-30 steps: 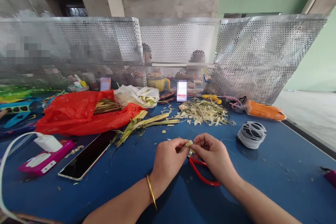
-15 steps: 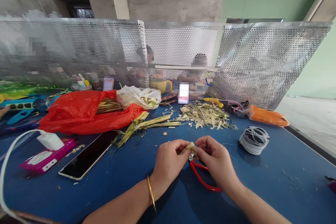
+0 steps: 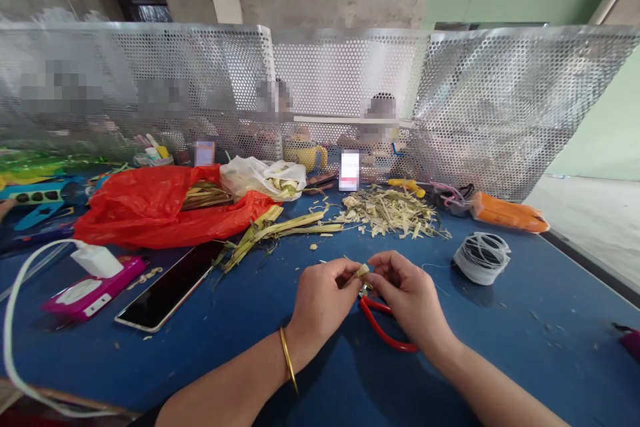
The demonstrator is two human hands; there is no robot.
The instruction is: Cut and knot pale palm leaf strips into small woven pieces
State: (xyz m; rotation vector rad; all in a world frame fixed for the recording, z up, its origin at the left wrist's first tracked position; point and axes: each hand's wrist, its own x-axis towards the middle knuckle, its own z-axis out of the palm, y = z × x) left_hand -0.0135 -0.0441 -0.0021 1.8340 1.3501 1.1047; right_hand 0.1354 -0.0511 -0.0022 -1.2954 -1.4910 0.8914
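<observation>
Near the middle of the blue table, my left hand (image 3: 325, 293) pinches a small pale piece of dried plant (image 3: 363, 271) between thumb and fingers. My right hand (image 3: 413, 293) pinches the same piece from the other side, so the fingertips of both hands nearly meet. Scissors with red handles (image 3: 383, 330) lie on the table under the hands, and their blades are mostly hidden. Beyond the hands are a heap of plant scraps (image 3: 393, 212) and a bundle of yellowish stalks (image 3: 270, 230).
On the left are a red plastic bag (image 3: 135, 207), a black phone (image 3: 170, 290) and a magenta power strip (image 3: 95, 288) with a cable. At right sit a wire coil (image 3: 481, 258) and an orange packet (image 3: 509, 211). A perforated metal screen (image 3: 350, 73) stands behind.
The camera view has tilted slightly, so the table items appear a little higher. Both hands stay together around the piece, which has turned slightly.
</observation>
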